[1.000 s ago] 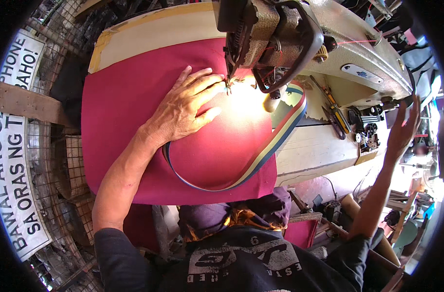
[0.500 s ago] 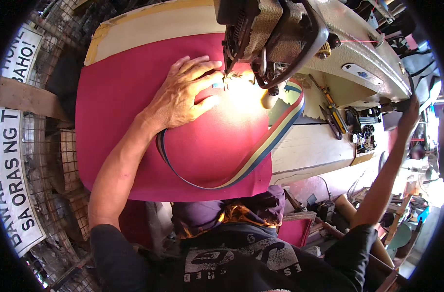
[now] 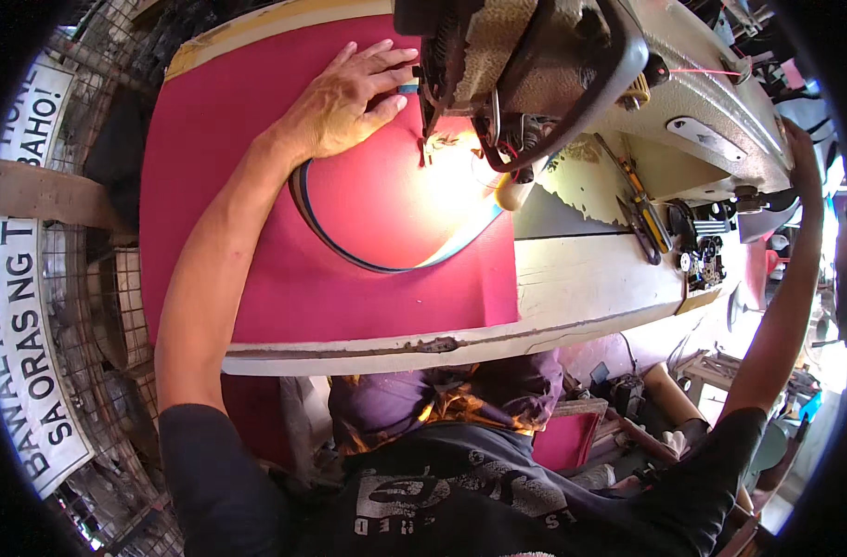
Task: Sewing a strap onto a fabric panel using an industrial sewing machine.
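Note:
My left hand [image 3: 354,100] lies flat on a dark pink cloth [image 3: 210,195], fingers spread, left of the sewing machine's [image 3: 484,74] needle area. A striped strap [image 3: 446,251] curves in a loop over the cloth. One part passes by my left wrist, and a short piece of it shows beyond my fingertips, beside the presser foot [image 3: 427,148]. A bright lamp glow washes out the cloth under the machine head. My right hand [image 3: 802,156] is at the far right end of the machine, against its handwheel side; its fingers are mostly hidden.
Right of the cloth, a yellow-handled screwdriver [image 3: 648,209] and dark pliers [image 3: 635,232] lie on the machine bed. Beside them sits a bobbin winder [image 3: 706,251]. The worn table edge [image 3: 423,345] runs in front of my lap. Wire mesh and signs [image 3: 33,353] stand at left.
The cloth and strap have slid away from me, with my left hand on them, baring the table's front edge. My right hand has moved farther up around the machine's end.

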Available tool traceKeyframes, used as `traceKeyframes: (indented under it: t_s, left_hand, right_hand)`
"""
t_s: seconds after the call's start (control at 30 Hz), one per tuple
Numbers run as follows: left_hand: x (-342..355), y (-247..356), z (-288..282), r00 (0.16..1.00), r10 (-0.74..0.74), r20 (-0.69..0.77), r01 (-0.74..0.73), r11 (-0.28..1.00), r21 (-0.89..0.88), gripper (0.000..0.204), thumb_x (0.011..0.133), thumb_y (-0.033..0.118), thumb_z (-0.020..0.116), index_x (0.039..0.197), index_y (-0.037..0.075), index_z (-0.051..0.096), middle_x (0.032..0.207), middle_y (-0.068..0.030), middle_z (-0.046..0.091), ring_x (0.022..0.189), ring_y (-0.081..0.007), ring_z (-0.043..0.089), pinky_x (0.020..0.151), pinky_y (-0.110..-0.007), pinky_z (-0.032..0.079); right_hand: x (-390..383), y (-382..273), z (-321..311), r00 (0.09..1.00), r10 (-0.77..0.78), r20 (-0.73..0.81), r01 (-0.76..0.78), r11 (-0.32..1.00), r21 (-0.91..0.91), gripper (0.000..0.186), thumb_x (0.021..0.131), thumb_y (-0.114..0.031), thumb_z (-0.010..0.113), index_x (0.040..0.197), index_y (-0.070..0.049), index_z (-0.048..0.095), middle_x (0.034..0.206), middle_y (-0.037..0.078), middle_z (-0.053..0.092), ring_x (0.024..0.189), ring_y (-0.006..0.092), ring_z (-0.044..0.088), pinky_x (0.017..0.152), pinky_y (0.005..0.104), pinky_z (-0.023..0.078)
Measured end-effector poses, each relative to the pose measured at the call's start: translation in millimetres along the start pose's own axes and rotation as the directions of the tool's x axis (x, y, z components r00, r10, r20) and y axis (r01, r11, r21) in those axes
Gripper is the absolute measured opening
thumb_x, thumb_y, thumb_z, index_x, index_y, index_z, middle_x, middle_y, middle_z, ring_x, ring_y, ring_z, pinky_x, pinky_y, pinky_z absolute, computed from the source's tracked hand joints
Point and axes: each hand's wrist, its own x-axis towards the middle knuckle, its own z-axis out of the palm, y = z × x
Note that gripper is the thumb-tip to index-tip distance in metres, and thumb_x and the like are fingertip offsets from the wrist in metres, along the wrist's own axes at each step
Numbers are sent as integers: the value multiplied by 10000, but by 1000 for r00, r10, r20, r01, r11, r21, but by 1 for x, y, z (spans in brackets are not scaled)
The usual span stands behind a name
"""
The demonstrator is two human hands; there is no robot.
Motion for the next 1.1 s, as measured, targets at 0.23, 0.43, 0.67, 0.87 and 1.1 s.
traceKeyframes:
  t_s: [0.23,0.43,0.67,0.87,1.1]
  left_hand:
    - [20,-27,11,991,124,41,-126,989,73,466,1044,371,493,1421,109,572,1572,-69,436,1506,-282,314,1257,-553,169]
    - [20,-15,-7,994,7,107,5,993,-119,482,1043,372,506,1446,112,552,1574,-87,438,1499,-282,331,1254,-513,190]
    - [-25,11,-57,987,-102,-123,61,951,-302,411,998,185,563,1395,82,595,1457,-132,569,1413,-297,470,1206,-400,335]
    - [-108,89,-72,995,22,94,-35,990,139,436,858,104,691,1290,52,661,1420,-129,599,1427,-316,453,1249,-522,238]
    - [-129,127,-37,999,25,-34,-7,889,458,345,770,-42,731,1111,-15,685,1070,-116,649,1041,-290,645,1046,-464,495]
  right_hand:
    - [-67,-112,88,509,449,-734,-203,892,405,377,1065,-262,488,1359,-77,635,1257,90,697,1115,179,673,891,324,567]
    - [-74,-173,73,428,613,-664,-435,784,443,443,1053,-360,524,1401,-95,593,1354,158,635,1096,281,673,894,358,571]
    - [-113,-406,91,811,76,-580,132,942,308,328,880,-118,718,1203,-82,677,1134,142,663,1064,327,631,904,415,530]
    - [-72,-475,93,835,-16,-550,363,766,530,295,861,-30,709,1152,-68,689,1116,125,640,993,329,632,867,431,538]
    - [-48,-516,85,734,-308,-606,574,758,310,288,820,-125,670,1108,-145,672,1040,79,644,1024,255,607,920,432,482]
